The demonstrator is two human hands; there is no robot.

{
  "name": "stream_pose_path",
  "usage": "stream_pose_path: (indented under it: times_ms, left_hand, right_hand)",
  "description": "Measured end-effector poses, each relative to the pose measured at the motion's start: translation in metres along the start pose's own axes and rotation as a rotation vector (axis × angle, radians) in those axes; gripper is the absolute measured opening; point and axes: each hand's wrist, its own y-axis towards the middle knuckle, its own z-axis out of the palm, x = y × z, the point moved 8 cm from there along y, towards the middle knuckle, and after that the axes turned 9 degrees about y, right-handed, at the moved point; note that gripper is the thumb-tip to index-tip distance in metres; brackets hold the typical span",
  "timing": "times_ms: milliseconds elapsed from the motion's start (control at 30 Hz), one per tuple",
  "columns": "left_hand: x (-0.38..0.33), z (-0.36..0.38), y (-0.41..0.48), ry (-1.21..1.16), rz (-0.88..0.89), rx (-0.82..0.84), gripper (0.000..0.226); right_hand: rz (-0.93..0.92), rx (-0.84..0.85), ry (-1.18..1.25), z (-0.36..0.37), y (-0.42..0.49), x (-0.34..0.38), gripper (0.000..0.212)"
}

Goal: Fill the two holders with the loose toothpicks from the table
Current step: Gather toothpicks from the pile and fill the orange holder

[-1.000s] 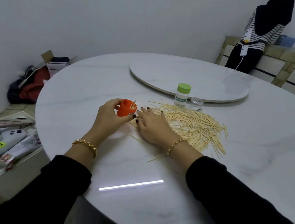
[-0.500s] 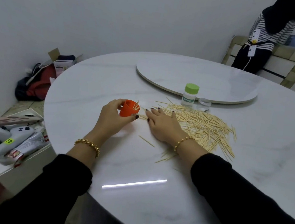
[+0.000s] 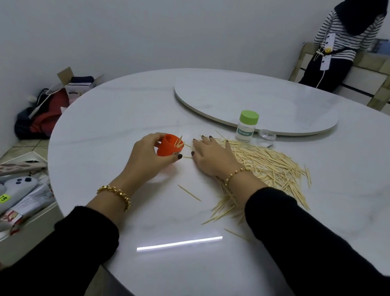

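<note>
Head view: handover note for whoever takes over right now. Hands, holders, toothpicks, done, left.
Left hand grips the orange holder, tipped with its mouth toward the toothpick pile; a few toothpicks inside.
Right hand lies flat, fingers straight, on the pile's left edge on the table.
Green-capped holder stands upright behind the pile, cap on; contents unclear.
Done: orange holder started.
Left: nearly the whole pile, strays near the right forearm, and the green-capped holder.

Dim, cool light, strip of glare on the glossy table (image 3: 111,121), wide-angle bowing at edges.
</note>
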Motion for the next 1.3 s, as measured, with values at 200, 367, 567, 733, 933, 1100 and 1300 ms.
stream_pose_path:
  times_ms: [200, 367, 567, 733, 933, 1100, 1300]
  left_hand:
    - [-0.004, 0.013, 0.011, 0.005, -0.005, 0.048, 0.064]
    - [-0.004, 0.019, 0.02, 0.0, -0.001, 0.047, 0.061]
    - [0.002, 0.018, 0.028, -0.001, -0.005, 0.028, 0.058]
    - [0.003, 0.021, 0.032, 0.006, 0.0, 0.037, 0.059]
    - [-0.004, 0.024, 0.028, -0.005, 0.02, 0.053, 0.059]
    - [-0.007, 0.023, 0.024, 0.001, 0.028, 0.053, 0.059]
    - [-0.005, 0.013, 0.019, 0.022, 0.033, 0.025, 0.058]
  right_hand:
    - [0.06, -0.035, -0.039, -0.005, 0.005, -0.029, 0.046]
    - [0.055, -0.135, 0.048, -0.019, 0.021, -0.038, 0.04]
    - [0.089, -0.037, 0.026, -0.009, 0.05, -0.035, 0.057]
    - [0.093, 0.001, -0.019, -0.001, 0.049, -0.036, 0.054]
    - [0.156, 0.045, -0.098, -0.007, 0.026, -0.049, 0.047]
    - [0.146, 0.008, -0.033, -0.019, 0.012, -0.038, 0.048]
    - [0.032, 0.025, 0.022, -0.001, 0.014, 0.011, 0.052]
